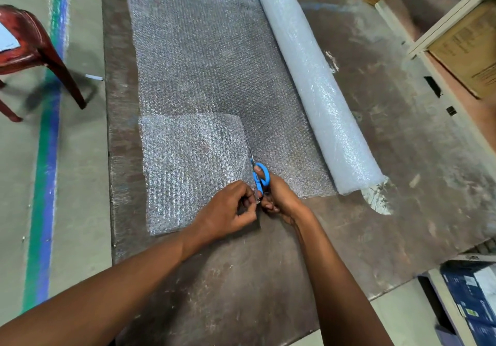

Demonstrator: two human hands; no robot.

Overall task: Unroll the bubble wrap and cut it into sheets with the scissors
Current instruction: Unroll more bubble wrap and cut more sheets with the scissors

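Observation:
A long roll of bubble wrap [314, 77] lies diagonally on the dark worn table [362, 157], with its unrolled sheet [204, 58] spread flat to the left. On the sheet's near end rests a smaller, brighter piece [188, 168]. My right hand [281, 198] grips blue-handled scissors [259, 176], blades pointing away along that piece's right edge. My left hand [228, 211] pinches the wrap's near edge just left of the scissors.
A dark red plastic chair [32, 50] stands on the floor at the left, beside green and blue floor stripes [45, 157]. Cardboard boxes [467, 50] and a pale shelf frame sit at the right. Blue boxes [475, 300] lie at the lower right.

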